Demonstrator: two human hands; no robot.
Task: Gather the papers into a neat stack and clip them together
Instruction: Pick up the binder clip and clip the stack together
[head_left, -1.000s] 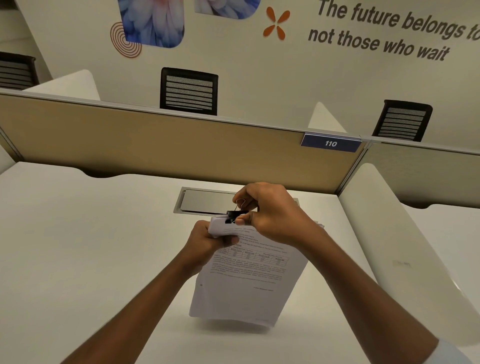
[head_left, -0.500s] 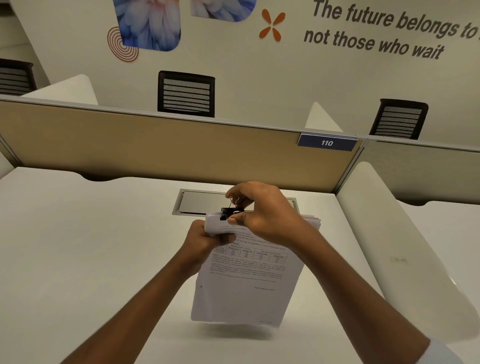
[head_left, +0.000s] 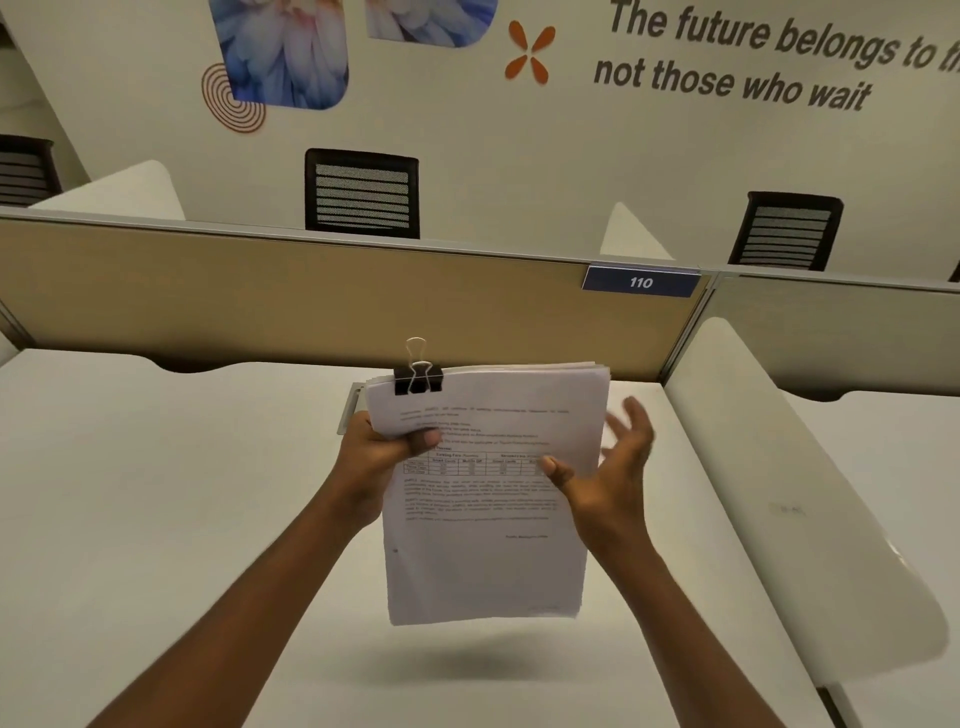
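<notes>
A stack of printed white papers (head_left: 483, 551) hangs in the air above the desk. A black binder clip (head_left: 418, 379) with silver wire handles is clamped on its top left corner. My left hand (head_left: 379, 457) grips the stack's left edge just below the clip, thumb on the front page. My right hand (head_left: 608, 467) is at the stack's right edge, fingers spread and blurred. Its thumb lies against the front page without gripping.
The white desk (head_left: 156, 509) lies below, with a metal cable hatch (head_left: 349, 410) partly hidden behind the papers. A tan partition (head_left: 291, 296) with a "110" tag (head_left: 640, 282) stands at the back. A white side divider (head_left: 779, 488) runs along the right.
My right hand let go of the binder clip and moved to the right edge of the stack, fingers opening. The clip stays on the corner. The papers rose and turned flatter toward me.
</notes>
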